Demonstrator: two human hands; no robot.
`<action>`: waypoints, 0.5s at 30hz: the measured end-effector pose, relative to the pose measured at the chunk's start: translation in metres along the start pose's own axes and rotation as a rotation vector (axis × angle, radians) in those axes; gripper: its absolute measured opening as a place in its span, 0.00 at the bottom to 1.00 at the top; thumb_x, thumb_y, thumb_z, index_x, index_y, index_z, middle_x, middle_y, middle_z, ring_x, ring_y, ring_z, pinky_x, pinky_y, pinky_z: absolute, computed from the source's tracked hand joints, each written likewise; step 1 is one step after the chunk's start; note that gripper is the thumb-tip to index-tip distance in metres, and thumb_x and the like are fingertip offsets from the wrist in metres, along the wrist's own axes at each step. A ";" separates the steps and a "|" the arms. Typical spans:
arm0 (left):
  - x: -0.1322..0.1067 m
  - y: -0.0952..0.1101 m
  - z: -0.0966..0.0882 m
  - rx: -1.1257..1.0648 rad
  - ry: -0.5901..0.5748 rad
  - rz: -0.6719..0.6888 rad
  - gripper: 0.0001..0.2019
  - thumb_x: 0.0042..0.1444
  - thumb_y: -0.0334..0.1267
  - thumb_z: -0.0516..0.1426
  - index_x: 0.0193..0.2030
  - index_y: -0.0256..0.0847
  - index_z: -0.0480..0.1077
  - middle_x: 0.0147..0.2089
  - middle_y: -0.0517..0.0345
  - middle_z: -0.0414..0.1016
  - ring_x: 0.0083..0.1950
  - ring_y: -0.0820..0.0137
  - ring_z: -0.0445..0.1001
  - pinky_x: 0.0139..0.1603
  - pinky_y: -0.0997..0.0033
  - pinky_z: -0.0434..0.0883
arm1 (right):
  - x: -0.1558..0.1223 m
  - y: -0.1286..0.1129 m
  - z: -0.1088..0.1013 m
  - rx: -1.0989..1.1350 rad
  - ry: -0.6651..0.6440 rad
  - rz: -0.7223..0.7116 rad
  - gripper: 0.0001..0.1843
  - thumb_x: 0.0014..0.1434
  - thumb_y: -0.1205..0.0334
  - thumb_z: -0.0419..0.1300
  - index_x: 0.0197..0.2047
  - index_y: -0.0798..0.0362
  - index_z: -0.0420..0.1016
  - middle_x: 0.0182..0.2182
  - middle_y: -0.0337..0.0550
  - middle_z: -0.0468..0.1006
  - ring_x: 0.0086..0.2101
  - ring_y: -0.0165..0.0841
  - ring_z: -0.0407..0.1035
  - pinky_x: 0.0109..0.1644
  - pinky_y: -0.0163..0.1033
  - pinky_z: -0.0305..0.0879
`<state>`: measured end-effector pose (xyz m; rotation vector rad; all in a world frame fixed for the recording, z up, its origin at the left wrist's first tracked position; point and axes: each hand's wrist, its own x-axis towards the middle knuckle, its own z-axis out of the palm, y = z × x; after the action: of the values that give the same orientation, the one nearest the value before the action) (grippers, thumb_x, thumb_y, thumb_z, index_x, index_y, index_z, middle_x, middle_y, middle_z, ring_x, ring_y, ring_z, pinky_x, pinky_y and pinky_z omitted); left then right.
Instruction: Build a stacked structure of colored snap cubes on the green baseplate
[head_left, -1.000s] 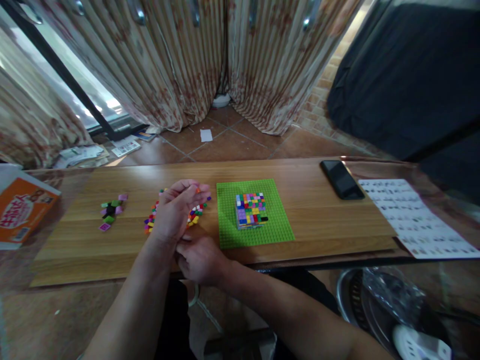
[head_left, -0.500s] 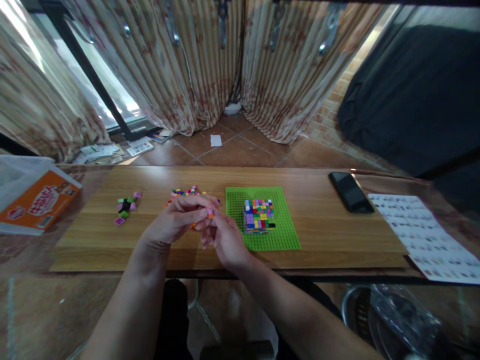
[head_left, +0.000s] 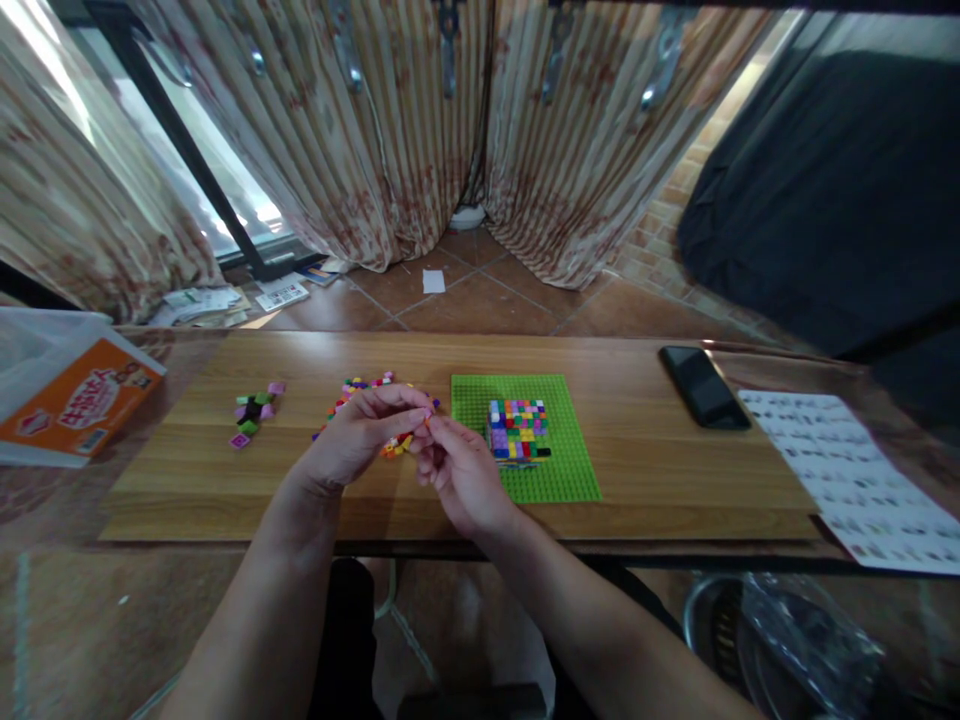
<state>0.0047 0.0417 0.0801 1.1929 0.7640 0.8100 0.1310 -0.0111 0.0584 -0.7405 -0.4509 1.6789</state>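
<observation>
Small pink and orange building bricks (head_left: 428,420) are pinched between the fingertips of both hands, mostly hidden by them. My left hand (head_left: 365,430) is closed on the pink part from the left. From the right, my right hand (head_left: 466,470) is closed with thumb and finger at the orange part. Beneath and behind the left hand lies a pile of loose colourful bricks (head_left: 346,395). Just right of my right hand, a block built of many-coloured bricks (head_left: 519,428) stands on a green baseplate (head_left: 574,465), a black brick sticking out at its near right.
At the left of the wooden table (head_left: 637,490) lie pink, green and black bricks (head_left: 253,410). A clear plastic box with an orange label (head_left: 82,400) sits beyond the left edge. A phone (head_left: 703,386) and a printed sheet (head_left: 847,470) lie at the right.
My hands have drawn closer together at the fingertips, hiding more of the bricks. The right hand has shifted slightly right, and more of the loose pile shows.
</observation>
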 end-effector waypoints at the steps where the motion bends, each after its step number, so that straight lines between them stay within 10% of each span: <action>1: 0.000 -0.002 0.001 0.000 -0.006 -0.002 0.07 0.50 0.37 0.64 0.36 0.38 0.76 0.28 0.58 0.76 0.26 0.73 0.73 0.28 0.75 0.71 | 0.000 -0.001 0.000 0.009 0.010 0.011 0.14 0.49 0.52 0.65 0.27 0.55 0.73 0.21 0.35 0.72 0.18 0.22 0.58 0.20 0.28 0.55; 10: 0.012 -0.008 0.005 -0.269 0.302 0.087 0.10 0.43 0.37 0.68 0.31 0.37 0.75 0.31 0.61 0.76 0.32 0.76 0.75 0.36 0.77 0.74 | -0.004 -0.003 0.003 0.169 0.148 0.101 0.09 0.48 0.60 0.61 0.22 0.54 0.68 0.17 0.32 0.68 0.16 0.21 0.53 0.18 0.28 0.48; 15: 0.012 0.000 0.012 0.028 0.361 0.250 0.06 0.47 0.36 0.66 0.33 0.40 0.77 0.32 0.61 0.77 0.34 0.76 0.74 0.38 0.77 0.72 | -0.007 0.013 0.007 0.131 0.110 0.297 0.10 0.49 0.60 0.58 0.20 0.54 0.67 0.15 0.34 0.68 0.14 0.22 0.54 0.17 0.29 0.48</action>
<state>0.0214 0.0465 0.0813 1.1965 0.9315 1.2474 0.1173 -0.0201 0.0563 -0.8286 -0.1562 1.9121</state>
